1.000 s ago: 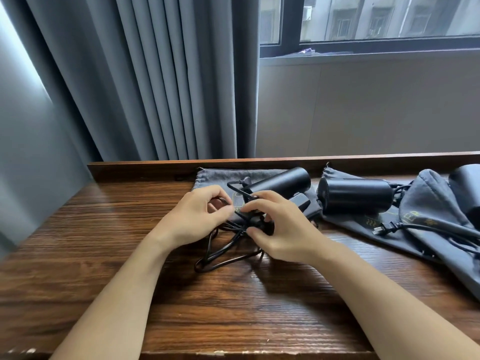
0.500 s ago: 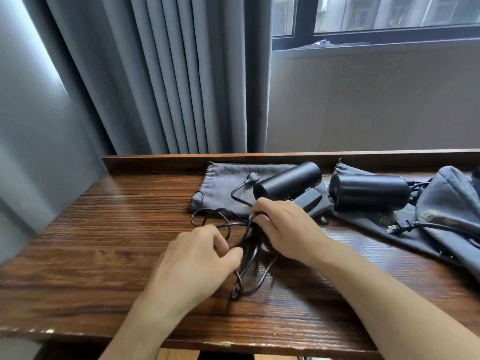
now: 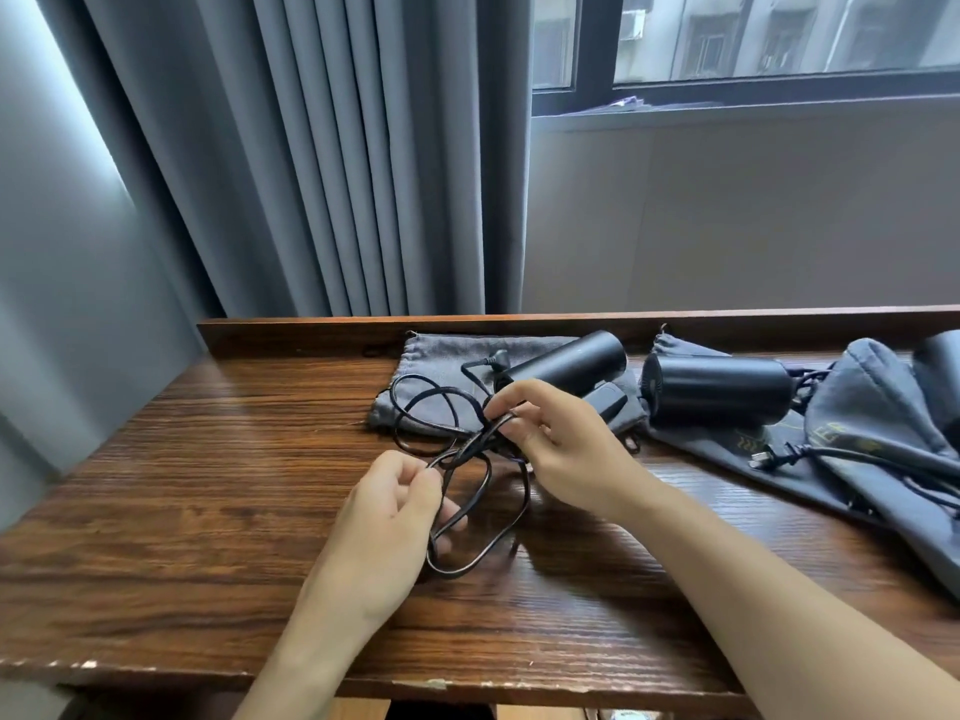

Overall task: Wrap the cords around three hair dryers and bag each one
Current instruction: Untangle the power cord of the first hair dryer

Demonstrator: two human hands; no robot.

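Cord [image 3: 470, 459] loops hang between left hand [image 3: 395, 517] and right hand [image 3: 566, 449], both pinching it.

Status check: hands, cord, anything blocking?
Left hand and right hand both pinching loose cord. First hair dryer unwrapped, lying on its bag. Nothing blocking.

The first hair dryer [image 3: 563, 362] is black, round like a tube, and lies tilted on a flat grey bag [image 3: 441, 356]. Its black cord [image 3: 470, 491] makes loose loops in front of this dryer, partly on the bag. To the right of the first dryer lies a second black dryer [image 3: 719, 389] on its side, upon another grey bag [image 3: 857, 459]. A third dryer [image 3: 940, 371] is cut by the right edge.
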